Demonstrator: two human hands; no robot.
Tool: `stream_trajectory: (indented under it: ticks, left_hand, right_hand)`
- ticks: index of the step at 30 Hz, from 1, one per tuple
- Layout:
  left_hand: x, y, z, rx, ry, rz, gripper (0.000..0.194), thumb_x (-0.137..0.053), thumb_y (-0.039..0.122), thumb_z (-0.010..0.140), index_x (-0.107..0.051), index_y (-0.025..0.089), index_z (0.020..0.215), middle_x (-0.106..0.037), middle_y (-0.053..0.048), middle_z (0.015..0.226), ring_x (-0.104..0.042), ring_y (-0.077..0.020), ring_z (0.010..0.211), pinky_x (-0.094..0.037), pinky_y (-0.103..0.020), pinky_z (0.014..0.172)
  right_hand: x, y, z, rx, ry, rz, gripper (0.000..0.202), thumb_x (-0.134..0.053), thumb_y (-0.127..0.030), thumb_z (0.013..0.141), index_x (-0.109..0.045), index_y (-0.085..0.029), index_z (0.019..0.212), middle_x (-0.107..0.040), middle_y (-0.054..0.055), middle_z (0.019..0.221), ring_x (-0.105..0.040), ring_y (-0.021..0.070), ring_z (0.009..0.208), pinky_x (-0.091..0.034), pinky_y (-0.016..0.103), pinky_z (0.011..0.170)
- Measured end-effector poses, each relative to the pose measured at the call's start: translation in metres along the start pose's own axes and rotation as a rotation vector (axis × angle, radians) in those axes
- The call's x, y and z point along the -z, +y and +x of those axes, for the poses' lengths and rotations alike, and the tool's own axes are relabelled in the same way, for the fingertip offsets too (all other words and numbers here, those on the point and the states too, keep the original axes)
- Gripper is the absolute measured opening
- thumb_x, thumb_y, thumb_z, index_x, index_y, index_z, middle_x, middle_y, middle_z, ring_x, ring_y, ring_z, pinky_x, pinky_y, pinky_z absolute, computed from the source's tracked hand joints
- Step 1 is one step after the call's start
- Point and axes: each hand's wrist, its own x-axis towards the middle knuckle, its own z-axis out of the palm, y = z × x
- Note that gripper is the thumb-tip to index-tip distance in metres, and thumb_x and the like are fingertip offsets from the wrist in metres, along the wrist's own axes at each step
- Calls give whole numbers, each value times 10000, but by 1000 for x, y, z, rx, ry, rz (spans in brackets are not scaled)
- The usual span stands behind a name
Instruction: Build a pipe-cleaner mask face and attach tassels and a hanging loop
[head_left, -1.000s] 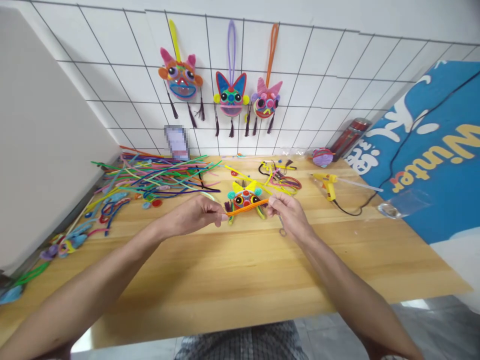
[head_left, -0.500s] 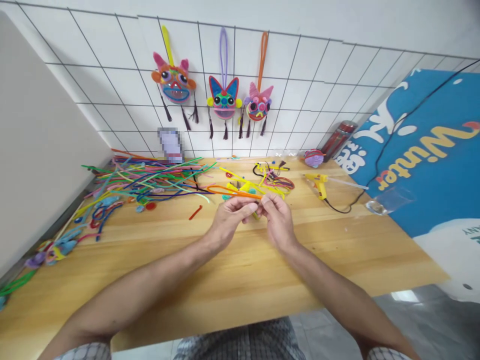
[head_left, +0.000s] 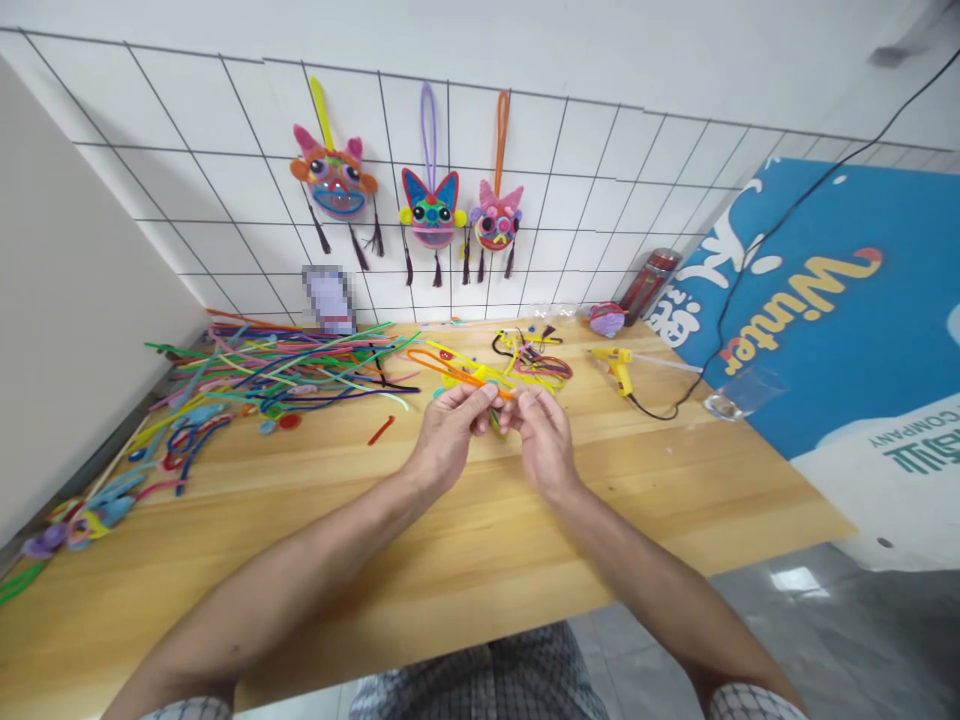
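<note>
A long orange pipe cleaner [head_left: 442,363], bent into a narrow loop, is pinched in my left hand [head_left: 448,432], the thumb lying across it. Its loop points up and left over the table. At its other end my right hand [head_left: 546,440] has its fingertips pressed together, close against the left fingers. Something small and greenish-yellow shows just under the fingertips, mostly hidden. Behind the hands lie yellow pipe-cleaner pieces [head_left: 480,373], and a short red pipe-cleaner piece [head_left: 381,431] rests to the left.
Many coloured pipe cleaners [head_left: 300,365] spread across the back left. Three decorated masks, the middle one blue-eared [head_left: 432,212], hang on the wall grid. A yellow glue gun [head_left: 619,370] with a cord, a purple ball [head_left: 606,319] and a red flask [head_left: 651,283] stand or lie right.
My view has shifted slightly, so the scene sits further left. My left thumb has moved onto the orange pipe cleaner, and the right fingertips have slid toward its end.
</note>
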Motion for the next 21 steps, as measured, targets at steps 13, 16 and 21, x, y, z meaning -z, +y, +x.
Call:
stream_trajectory:
  ticks: [13,16,21]
  left_hand:
    - [3,6,-6,110,-120,-109,378,-931,424,701,-696,130,669,-652,-12,655,-486,-68,537,-353,-219,531]
    - [6,5,-6,117,-115,-86,393,-936,445,682,-700,131,671,-623,1,627,-457,-62,513,-328,-221,515]
    - [9,5,-5,80,-109,-36,395,-928,472,691,-717,138,681,-685,-18,680,-476,-64,515,-335,-227,520]
  right_hand:
    - [4,3,2,-88,-103,83,358,-872,-514,802,-662,-229,852,-681,-24,746,-589,115,638,-496,253,616]
    - [4,4,1,-97,-102,95,360,-882,-509,794,-667,-223,831,-686,-23,760,-594,106,637,-488,240,613]
    - [4,5,-1,-106,-99,87,369,-883,-517,783,-665,-222,819,-676,-26,735,-591,111,619,-485,245,603]
